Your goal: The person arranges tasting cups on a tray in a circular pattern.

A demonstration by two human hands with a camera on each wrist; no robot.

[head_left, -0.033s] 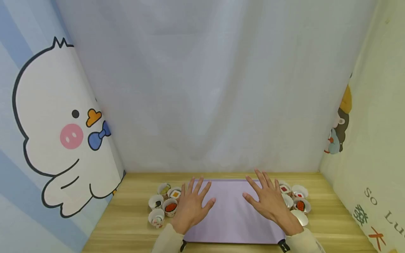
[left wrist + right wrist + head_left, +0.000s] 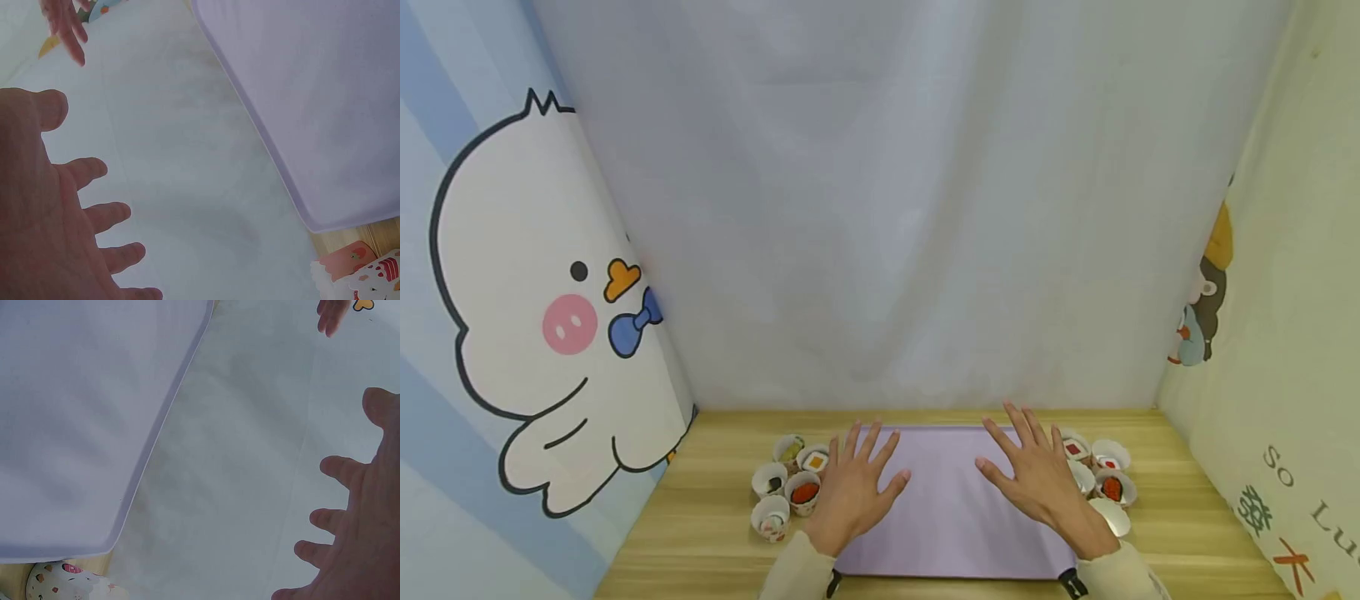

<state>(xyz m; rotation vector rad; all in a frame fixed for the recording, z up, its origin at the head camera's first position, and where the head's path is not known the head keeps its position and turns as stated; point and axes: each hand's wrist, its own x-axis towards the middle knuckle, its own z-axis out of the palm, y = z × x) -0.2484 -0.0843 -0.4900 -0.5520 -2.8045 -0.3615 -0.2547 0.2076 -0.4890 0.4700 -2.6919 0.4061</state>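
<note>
My left hand point(image 2: 853, 497) hovers over the left part of a lilac tray point(image 2: 947, 542), palm down with fingers spread. Over the tray's right part hangs my right hand point(image 2: 1037, 479), its fingers also spread and holding nothing. Both wrist views show a gap between hand and tray. Just left of the left hand are several paper cups, among them one with red-orange contents point(image 2: 806, 492). Beside the right hand stand several more cups, one with a red filling point(image 2: 1112, 488); the right forearm partly hides this group.
The tray lies on a wood-grain table point(image 2: 700, 517). A pale curtain point(image 2: 880, 250) hangs behind it. Printed cloth walls close off both sides, with a cartoon duck point(image 2: 527, 308) on the left. Patterned cup sides point(image 2: 381, 275) show near the tray's corner in the left wrist view.
</note>
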